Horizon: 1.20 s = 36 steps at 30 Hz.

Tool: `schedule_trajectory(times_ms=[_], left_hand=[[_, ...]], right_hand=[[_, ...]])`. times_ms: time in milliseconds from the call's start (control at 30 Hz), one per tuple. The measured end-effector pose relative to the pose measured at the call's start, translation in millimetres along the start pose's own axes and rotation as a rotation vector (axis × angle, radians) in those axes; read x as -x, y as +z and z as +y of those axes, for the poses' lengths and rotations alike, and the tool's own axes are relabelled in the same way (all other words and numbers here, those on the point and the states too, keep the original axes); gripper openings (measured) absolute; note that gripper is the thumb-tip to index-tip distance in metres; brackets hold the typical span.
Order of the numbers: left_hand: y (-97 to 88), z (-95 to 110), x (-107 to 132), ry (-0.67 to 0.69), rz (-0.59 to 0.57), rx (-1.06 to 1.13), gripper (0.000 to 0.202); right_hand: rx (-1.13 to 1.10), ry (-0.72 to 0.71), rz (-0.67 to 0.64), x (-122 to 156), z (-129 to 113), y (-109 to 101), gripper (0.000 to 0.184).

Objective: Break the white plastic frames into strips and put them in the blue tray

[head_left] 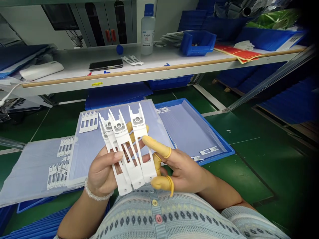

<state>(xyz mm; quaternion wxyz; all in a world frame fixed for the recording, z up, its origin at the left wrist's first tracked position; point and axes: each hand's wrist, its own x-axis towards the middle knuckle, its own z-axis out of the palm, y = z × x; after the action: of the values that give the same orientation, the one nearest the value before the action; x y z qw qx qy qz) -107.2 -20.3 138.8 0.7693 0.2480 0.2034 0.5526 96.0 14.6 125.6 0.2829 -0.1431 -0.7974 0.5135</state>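
Three white moulded plastic parts (124,149), long and slotted with forked tops, are fanned out side by side above my lap. My left hand (101,172) holds them, its thumb on the front and yellow finger cots showing behind them. My right hand (178,169) grips the rightmost part's edge between its cot-covered index finger and thumb. A beaded bracelet (96,192) circles my left wrist. Strips of small white parts (88,121) lie on a translucent plastic sheet (119,119) beyond my hands.
A blue tray (219,139) lined with a plastic sheet sits on the green floor. Beyond it, a white-topped bench holds a phone (106,64), a liquid bottle (148,30), a blue bin (198,43) and red papers (236,53).
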Motion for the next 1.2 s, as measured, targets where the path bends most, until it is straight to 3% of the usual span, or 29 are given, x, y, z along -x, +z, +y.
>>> schedule_trajectory(times_ms=[267, 467, 633, 700, 767, 933, 1133, 1200], left_hand=[[-6.7, 1.3, 3.8, -0.002, -0.008, -0.006, 0.082], [-23.6, 1.1, 4.5, 0.0, -0.002, -0.016, 0.076], [-38.0, 6.5, 7.0, 0.016, -0.036, -0.002, 0.059], [-43.0, 10.7, 8.3, 0.041, -0.049, 0.015, 0.052], [-49.7, 15.0, 10.1, 0.058, -0.033, 0.033, 0.052], [-74.5, 24.3, 14.3, 0.071, 0.093, 0.05, 0.07], [-107.7, 38.5, 14.2, 0.064, 0.325, 0.124, 0.071], [-122.0, 43.7, 14.3, 0.074, 0.451, 0.187, 0.066]], right_hand=[[-0.022, 0.037, -0.09, -4.3, 3.0, -2.4, 0.088], [0.043, 0.03, -0.119, -14.4, 9.8, 2.3, 0.083], [0.353, -0.16, 0.116, -22.4, 3.9, 2.9, 0.065], [0.525, -0.252, 0.096, -28.5, -0.8, 6.3, 0.059], [0.698, -0.3, -0.011, -38.0, -3.3, 12.3, 0.053], [0.961, -0.282, -0.225, -72.4, 7.1, 28.8, 0.029], [0.951, -0.108, -0.366, -115.1, 31.0, 47.8, 0.02], [0.904, -0.064, -0.427, -131.0, 42.1, 54.1, 0.022]])
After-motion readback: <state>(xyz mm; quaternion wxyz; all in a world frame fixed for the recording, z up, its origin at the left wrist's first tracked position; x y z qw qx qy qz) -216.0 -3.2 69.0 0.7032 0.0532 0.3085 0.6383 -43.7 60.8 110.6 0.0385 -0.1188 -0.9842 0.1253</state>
